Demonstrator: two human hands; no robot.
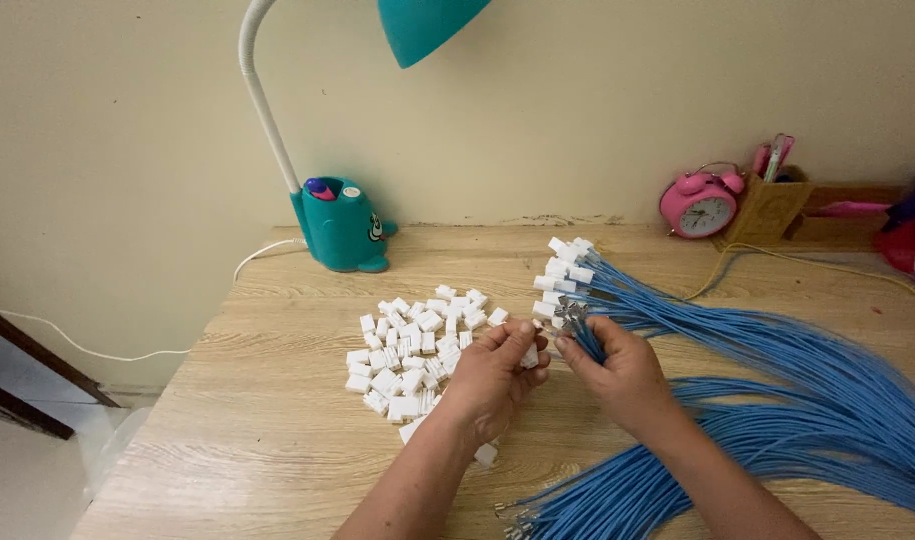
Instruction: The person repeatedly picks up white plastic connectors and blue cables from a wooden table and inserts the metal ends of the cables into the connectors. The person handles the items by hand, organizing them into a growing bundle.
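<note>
the left hand (492,375) pinches a small white connector (529,356) between thumb and fingers, and the right hand (617,370) is closed on a few blue wires (589,342) whose metal tips point toward it. the two hands sit close together over the wooden counter (277,420). just left lies a heap of loose white connectors (412,355); behind the hands, a row of wires already capped in white (562,270). a big sheaf of blue wires (807,400) fans right and runs off the edge. farther back stand a teal lamp (342,225), a pink alarm clock (700,205) and a pen holder (772,205). whether wire and connector touch is hard to tell.
</note>
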